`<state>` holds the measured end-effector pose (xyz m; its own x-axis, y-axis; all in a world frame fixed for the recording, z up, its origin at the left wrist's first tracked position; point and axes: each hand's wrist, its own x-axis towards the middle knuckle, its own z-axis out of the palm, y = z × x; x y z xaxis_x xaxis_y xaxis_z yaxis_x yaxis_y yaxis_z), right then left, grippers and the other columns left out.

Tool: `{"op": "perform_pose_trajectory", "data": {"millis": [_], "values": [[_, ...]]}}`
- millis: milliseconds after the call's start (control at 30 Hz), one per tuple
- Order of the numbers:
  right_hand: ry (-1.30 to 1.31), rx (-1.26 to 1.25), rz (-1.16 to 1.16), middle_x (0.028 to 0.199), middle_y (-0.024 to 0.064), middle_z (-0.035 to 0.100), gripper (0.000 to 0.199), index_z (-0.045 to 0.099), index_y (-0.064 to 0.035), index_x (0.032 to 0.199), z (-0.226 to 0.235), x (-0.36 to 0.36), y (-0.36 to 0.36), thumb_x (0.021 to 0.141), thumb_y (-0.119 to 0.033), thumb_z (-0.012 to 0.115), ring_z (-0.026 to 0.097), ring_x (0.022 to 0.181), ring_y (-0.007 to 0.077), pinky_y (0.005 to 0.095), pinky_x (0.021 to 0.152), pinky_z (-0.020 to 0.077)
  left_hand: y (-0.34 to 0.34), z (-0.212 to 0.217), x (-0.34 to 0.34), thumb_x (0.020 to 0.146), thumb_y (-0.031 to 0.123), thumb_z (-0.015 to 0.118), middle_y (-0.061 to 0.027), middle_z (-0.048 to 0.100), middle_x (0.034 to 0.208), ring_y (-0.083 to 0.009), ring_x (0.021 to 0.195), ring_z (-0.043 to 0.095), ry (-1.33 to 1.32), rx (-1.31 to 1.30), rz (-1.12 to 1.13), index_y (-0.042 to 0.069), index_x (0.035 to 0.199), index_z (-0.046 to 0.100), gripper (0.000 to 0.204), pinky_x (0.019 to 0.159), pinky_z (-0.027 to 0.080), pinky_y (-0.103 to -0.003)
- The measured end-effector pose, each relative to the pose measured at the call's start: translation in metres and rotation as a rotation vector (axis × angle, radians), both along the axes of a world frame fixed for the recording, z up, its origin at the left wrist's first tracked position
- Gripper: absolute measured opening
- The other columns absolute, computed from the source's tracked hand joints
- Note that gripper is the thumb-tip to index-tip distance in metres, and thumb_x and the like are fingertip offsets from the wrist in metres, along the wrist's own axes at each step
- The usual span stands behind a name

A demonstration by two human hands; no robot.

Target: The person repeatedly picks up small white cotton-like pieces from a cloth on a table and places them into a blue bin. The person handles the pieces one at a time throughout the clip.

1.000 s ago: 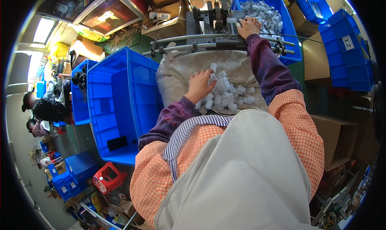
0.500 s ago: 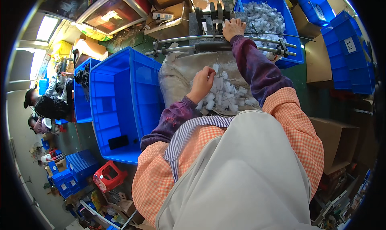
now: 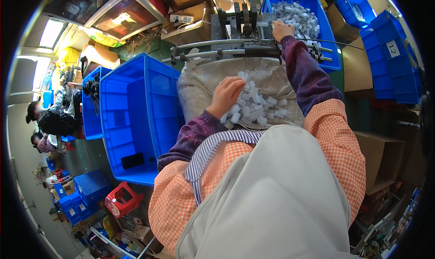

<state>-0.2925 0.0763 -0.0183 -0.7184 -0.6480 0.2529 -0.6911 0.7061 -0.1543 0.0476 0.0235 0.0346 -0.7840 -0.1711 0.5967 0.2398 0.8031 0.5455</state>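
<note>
Over a pile of small white bristle brushes [image 3: 256,107], my left hand [image 3: 228,95] hovers with fingers bent and pressed together. Whatever lies between its fingertips is hidden. The brushes lie on a beige cloth [image 3: 199,84] spread in front of me. My right hand [image 3: 282,31] is farther off, at the right side of a dark metal bench machine [image 3: 244,21], its fingers curled down; I cannot make out anything in them. A small pale brush [image 3: 263,23] shows at the machine, just left of this hand.
Metal rails [image 3: 208,54] run across the machine's near side. Behind my right hand stands a blue bin [image 3: 335,50] holding many white brushes. A large blue crate [image 3: 124,91] with a dark flat object [image 3: 132,160] inside stands at left. Cardboard boxes [image 3: 378,159] and a red stool [image 3: 123,199] stand around; people work far left.
My right hand has moved right, from the machine's middle toward the bin of brushes. My left hand has shifted slightly left and down, away from the upright brush at its fingertips.
</note>
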Motion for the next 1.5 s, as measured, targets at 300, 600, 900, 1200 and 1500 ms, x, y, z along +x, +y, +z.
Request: {"op": "perform_pose_trajectory", "data": {"millis": [300,600,900,1200,1500], "values": [[0.106,0.226,-0.285,0.093,0.0134,0.064,0.021,0.060,-0.0137,0.095,0.049,-0.036,0.041,0.082,-0.019,0.045,0.062,0.089,0.0242,0.0440,0.079,0.0405,0.016,0.004,0.012,0.067,0.004,0.059,-0.0056,0.056,0.100,-0.0232,0.083,0.058,-0.124,-0.299,-0.283,0.007,0.104,0.054,0.037,0.071,0.048,-0.032],[-1.067,-0.247,0.571,0.077,0.0036,0.062,0.027,0.062,-0.0022,0.090,0.070,0.116,0.083,0.088,-0.028,0.052,0.054,0.067,0.0104,0.0256,0.060,0.0438,0.041,0.015,-0.049,0.066,0.010,0.057,-0.0034,0.051,0.096,-0.0180,0.090,0.054,-0.169,-0.543,-0.326,0.008,0.105,0.055,0.039,0.072,0.046,-0.029],[-0.365,-0.396,0.267,0.083,0.0051,0.062,0.017,0.061,-0.0094,0.096,0.039,0.065,0.014,0.084,-0.018,0.051,0.058,0.073,0.0203,0.0315,0.067,0.0462,0.034,-0.028,-0.056,0.078,0.021,0.061,-0.0136,0.050,0.112,-0.0293,0.100,0.049,-0.308,-0.192,0.098,0.007,0.116,0.046,0.044,0.080,0.045,-0.038],[0.120,-0.117,0.210,0.090,0.0083,0.063,0.015,0.059,-0.0099,0.087,-0.002,0.018,-0.024,0.076,-0.012,0.049,0.052,0.095,0.0283,0.0389,0.080,0.0427,0.019,-0.068,-0.041,0.076,0.025,0.062,-0.0150,0.060,0.092,-0.0351,0.086,0.057,-0.738,-0.187,0.116,0.002,0.096,0.059,0.031,0.072,0.048,-0.043],[0.072,-0.185,0.218,0.092,0.0092,0.063,0.014,0.059,-0.0099,0.088,-0.009,0.013,-0.027,0.077,-0.015,0.053,0.052,0.096,0.0287,0.0401,0.082,0.0410,-0.002,-0.058,-0.036,0.079,0.027,0.059,-0.0211,0.061,0.087,-0.0360,0.083,0.059,-0.752,0.106,0.061,0.002,0.092,0.058,0.028,0.074,0.045,-0.043]]}}
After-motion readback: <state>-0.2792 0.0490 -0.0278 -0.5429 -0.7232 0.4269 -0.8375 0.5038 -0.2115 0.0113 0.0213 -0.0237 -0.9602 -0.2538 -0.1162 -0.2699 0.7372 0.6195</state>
